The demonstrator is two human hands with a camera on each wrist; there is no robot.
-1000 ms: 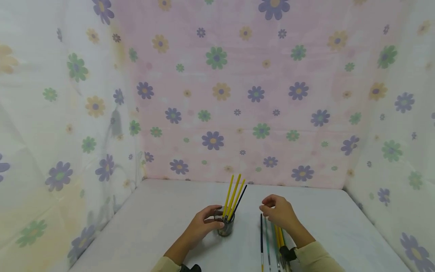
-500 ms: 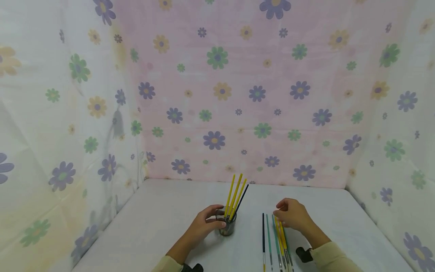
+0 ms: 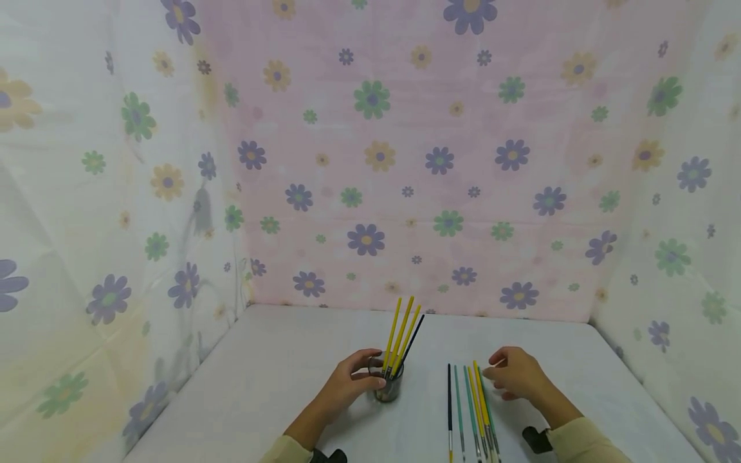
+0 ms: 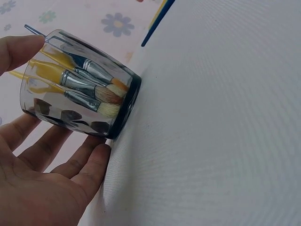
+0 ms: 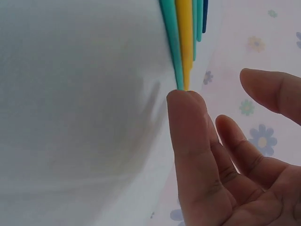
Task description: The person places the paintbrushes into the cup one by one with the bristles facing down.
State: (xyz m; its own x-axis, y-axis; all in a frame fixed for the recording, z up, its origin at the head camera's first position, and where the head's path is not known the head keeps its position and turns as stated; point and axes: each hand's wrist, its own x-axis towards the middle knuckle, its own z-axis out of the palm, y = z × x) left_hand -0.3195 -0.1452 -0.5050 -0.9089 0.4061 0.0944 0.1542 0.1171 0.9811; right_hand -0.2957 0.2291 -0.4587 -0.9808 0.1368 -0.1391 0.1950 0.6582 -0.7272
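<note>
My left hand holds a clear drinking glass on the table, thumb on one side and fingers on the other. Several paintbrushes stand in it bristles down: yellow-handled brushes and one dark-handled brush. Their bristles show through the glass in the left wrist view. To the right lies a row of loose paintbrushes, with a dark one, teal ones and a yellow one. My right hand is beside the row's far right end, its fingers loosely bent and holding nothing. A fingertip lies close to the handle ends; contact is unclear.
The white table ends at a pink flowered cloth behind. White flowered cloth hangs at the left and right. Dark wrist straps show near the sleeves.
My right hand has moved rightward across the handle ends of the loose paintbrushes to the right side of the row. The left hand stays on the glass.
</note>
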